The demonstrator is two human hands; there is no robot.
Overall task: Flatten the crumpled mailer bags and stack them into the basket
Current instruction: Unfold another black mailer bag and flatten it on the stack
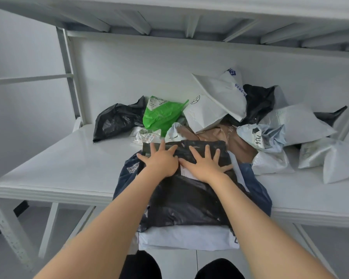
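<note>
Both hands, left and right, spread flat, pressing black mailer bag beneath them.

The left half of the bench lies bare from front edge to wall, open to the left of the crumpled black bag. Behind the flattened stack at the front middle, a heap of crumpled bags blocks the rear middle and right. A bare strip runs along the right front, before the white bags. The upper shelf caps the headroom; an upright post stands rear left
</note>
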